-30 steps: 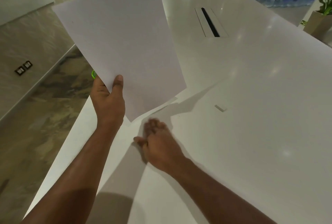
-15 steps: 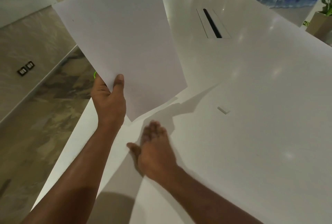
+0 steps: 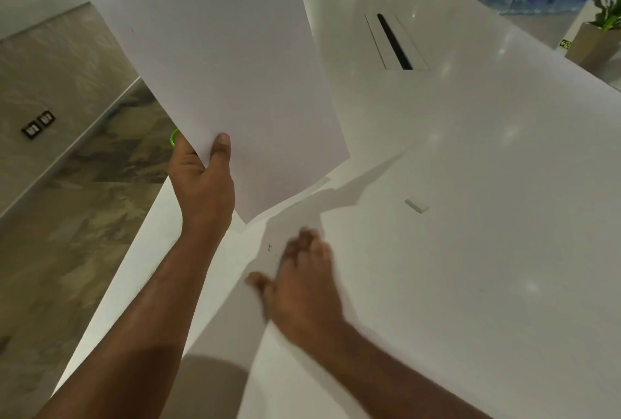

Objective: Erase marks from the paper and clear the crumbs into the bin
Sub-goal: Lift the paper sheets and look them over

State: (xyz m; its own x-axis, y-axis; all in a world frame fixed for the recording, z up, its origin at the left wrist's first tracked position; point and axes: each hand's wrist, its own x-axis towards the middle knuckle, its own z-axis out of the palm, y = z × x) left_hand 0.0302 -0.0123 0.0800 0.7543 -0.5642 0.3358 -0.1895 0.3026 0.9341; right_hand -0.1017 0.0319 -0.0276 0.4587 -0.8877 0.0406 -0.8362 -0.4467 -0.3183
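My left hand [image 3: 201, 183] grips the lower corner of a white paper sheet [image 3: 232, 76] and holds it raised and tilted above the table's left edge. My right hand [image 3: 302, 281] lies flat and blurred on the white table [image 3: 470, 250], fingers spread, with nothing in it. A tiny dark mark [image 3: 269, 248] sits on the white surface just left of its fingers. A small white eraser [image 3: 415, 206] lies on the table to the right. No bin is in view; a green band [image 3: 173, 138] shows behind my left hand.
A cable slot [image 3: 393, 40] is set into the table further back. The table's left edge drops to a marbled floor [image 3: 67, 217]. A potted plant [image 3: 601, 25] stands at the far right.
My right hand has swept back and forth across the table under the raised sheet. My left hand keeps the paper in almost the same place.
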